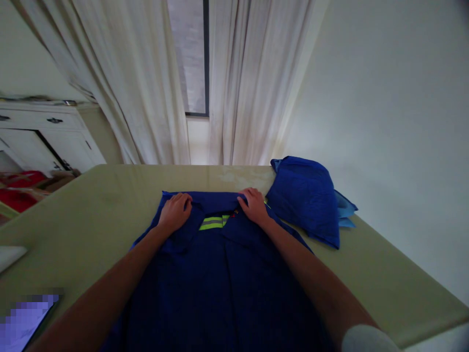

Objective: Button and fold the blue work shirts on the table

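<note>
A dark blue work garment point(220, 283) with a yellow-green reflective stripe point(213, 223) lies spread on the pale green table point(91, 215) in front of me. My left hand point(175, 211) rests on its far folded edge at the left, fingers curled over the cloth. My right hand point(252, 204) presses the same folded edge at the right, fingers bent onto the fabric. Both forearms reach out over the garment.
A pile of folded blue garments point(306, 198) sits on the table to the right of my right hand. White curtains point(154, 83) and a window stand behind the table, a white cabinet point(47, 137) at the left. A blurred screen point(22, 322) lies at the near left.
</note>
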Tool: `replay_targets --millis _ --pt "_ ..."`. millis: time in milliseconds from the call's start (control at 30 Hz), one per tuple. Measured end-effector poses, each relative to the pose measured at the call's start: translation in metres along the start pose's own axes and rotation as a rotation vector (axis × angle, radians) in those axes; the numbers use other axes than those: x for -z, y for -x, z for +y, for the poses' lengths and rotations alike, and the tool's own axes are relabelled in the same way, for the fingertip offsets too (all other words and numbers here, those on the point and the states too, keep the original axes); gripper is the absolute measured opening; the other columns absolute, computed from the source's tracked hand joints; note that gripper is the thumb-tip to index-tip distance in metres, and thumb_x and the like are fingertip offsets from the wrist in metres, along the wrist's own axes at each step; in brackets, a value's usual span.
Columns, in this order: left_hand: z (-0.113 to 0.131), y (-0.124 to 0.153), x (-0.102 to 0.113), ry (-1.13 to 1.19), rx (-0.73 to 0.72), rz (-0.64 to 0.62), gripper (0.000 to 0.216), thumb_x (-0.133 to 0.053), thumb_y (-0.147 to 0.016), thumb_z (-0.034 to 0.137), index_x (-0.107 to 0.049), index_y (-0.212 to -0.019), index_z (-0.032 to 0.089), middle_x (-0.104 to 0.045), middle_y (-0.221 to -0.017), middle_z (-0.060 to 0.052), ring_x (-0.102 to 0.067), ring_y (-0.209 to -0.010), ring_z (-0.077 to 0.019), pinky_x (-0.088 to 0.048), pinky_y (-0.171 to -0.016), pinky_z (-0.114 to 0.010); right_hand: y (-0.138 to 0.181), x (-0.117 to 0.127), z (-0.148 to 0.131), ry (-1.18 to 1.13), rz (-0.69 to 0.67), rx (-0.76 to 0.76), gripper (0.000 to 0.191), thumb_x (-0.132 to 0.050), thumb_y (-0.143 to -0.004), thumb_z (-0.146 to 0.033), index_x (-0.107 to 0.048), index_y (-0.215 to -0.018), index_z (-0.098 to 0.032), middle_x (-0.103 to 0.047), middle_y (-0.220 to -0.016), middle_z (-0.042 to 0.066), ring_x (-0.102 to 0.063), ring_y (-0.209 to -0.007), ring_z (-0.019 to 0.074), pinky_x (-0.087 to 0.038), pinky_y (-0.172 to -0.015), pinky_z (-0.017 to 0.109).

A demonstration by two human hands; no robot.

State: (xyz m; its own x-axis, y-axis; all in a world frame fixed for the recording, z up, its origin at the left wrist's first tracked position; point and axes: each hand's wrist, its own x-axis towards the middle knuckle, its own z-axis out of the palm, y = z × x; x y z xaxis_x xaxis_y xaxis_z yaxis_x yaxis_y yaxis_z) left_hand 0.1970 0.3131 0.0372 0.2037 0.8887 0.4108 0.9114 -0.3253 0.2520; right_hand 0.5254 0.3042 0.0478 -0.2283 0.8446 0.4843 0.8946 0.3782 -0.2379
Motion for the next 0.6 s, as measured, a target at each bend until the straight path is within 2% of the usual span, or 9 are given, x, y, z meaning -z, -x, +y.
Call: replay_targets --millis 67,133,167,233,300,333,433,533,600 --pt "0.010 0.029 0.002 -0.015 -0.066 -0.117 0.049 -0.046 -0.099 0.049 -0.064 -0.133 0.019 -0.068 -0.136 -0.014 -0.062 -0.125 -0.0311 -0.045 -0.109 -0.049 0.029 0.016 -0.017 -0.035 -0.124 0.105 0.037 -0.053 -0.105 -0.052 -0.068 -0.115 -0.019 -0.068 -0.117 0.011 -0.059 -0.111 0.0258 -0.043 -0.103 0.037" --pt "0.017 0.059 -0.001 -0.050 -0.111 -0.195 0.069 -0.050 -0.096 0.061 -0.052 -0.151 0.020 -0.052 -0.158 -0.015 -0.049 -0.144 -0.0345 -0.036 -0.119 -0.055 0.058 0.025 -0.033 -0.011 -0.244 0.173 0.050 -0.060 -0.098 -0.065 -0.067 -0.118 -0.020 -0.067 -0.117 0.010 -0.061 -0.109 0.0265 -0.047 -0.098 0.036" --pt "0.019 0.072 -0.004 -0.068 -0.122 -0.226 0.072 -0.048 -0.097 0.060 -0.046 -0.156 0.019 -0.044 -0.164 -0.015 -0.042 -0.150 -0.0343 -0.031 -0.123 -0.056 0.069 0.027 -0.040 0.029 -0.291 0.187 0.052 -0.062 -0.096 -0.066 -0.067 -0.120 -0.020 -0.067 -0.117 0.011 -0.061 -0.108 0.0272 -0.048 -0.096 0.036" --pt "0.022 0.087 -0.009 -0.094 -0.119 -0.278 0.063 -0.038 -0.103 0.046 -0.043 -0.159 0.017 -0.038 -0.168 -0.014 -0.036 -0.155 -0.0313 -0.028 -0.126 -0.055 0.082 0.026 -0.049 0.132 -0.350 0.167 0.040 -0.060 -0.100 -0.054 -0.067 -0.119 -0.019 -0.067 -0.117 0.012 -0.062 -0.108 0.0276 -0.050 -0.092 0.035" --pt "0.024 0.088 -0.011 -0.094 -0.106 -0.314 0.058 -0.030 -0.103 0.028 -0.046 -0.157 0.014 -0.040 -0.166 -0.015 -0.037 -0.154 -0.0292 -0.030 -0.126 -0.054 0.079 0.023 -0.054 0.208 -0.380 0.085 0.024 -0.052 -0.105 -0.034 -0.069 -0.114 -0.019 -0.069 -0.113 0.011 -0.064 -0.106 0.0261 -0.050 -0.088 0.033" --pt "0.026 0.084 -0.011 -0.085 -0.101 -0.325 0.058 -0.028 -0.102 0.022 -0.048 -0.155 0.012 -0.043 -0.164 -0.017 -0.040 -0.153 -0.0290 -0.032 -0.125 -0.054 0.074 0.021 -0.056 0.222 -0.379 0.027 0.023 -0.048 -0.105 -0.027 -0.069 -0.112 -0.019 -0.069 -0.112 0.011 -0.065 -0.105 0.0250 -0.051 -0.086 0.032" --pt "0.038 0.071 -0.005 -0.061 -0.052 -0.327 0.057 -0.025 -0.100 0.014 -0.051 -0.150 0.006 -0.049 -0.159 -0.021 -0.047 -0.148 -0.0292 -0.035 -0.124 -0.053 0.055 0.017 -0.063 0.194 -0.316 -0.119 0.026 -0.044 -0.107 -0.026 -0.068 -0.114 -0.020 -0.070 -0.112 0.010 -0.067 -0.104 0.0234 -0.052 -0.086 0.030" --pt "0.059 0.076 0.005 -0.031 -0.061 -0.344 0.055 -0.026 -0.105 0.022 -0.051 -0.150 0.006 -0.048 -0.159 -0.021 -0.045 -0.149 -0.0292 -0.033 -0.125 -0.052 0.050 0.018 -0.070 0.097 -0.357 -0.049 0.026 -0.050 -0.106 -0.033 -0.069 -0.119 -0.020 -0.071 -0.119 0.010 -0.067 -0.111 0.0237 -0.052 -0.094 0.031" --pt "0.070 0.097 0.016 0.030 -0.160 -0.397 0.054 -0.034 -0.106 0.033 -0.051 -0.153 0.011 -0.047 -0.161 -0.017 -0.044 -0.151 -0.0284 -0.033 -0.126 -0.051 0.058 0.025 -0.071 0.010 -0.417 0.049 0.034 -0.056 -0.104 -0.039 -0.067 -0.130 -0.019 -0.069 -0.129 0.011 -0.064 -0.121 0.0252 -0.049 -0.103 0.033"
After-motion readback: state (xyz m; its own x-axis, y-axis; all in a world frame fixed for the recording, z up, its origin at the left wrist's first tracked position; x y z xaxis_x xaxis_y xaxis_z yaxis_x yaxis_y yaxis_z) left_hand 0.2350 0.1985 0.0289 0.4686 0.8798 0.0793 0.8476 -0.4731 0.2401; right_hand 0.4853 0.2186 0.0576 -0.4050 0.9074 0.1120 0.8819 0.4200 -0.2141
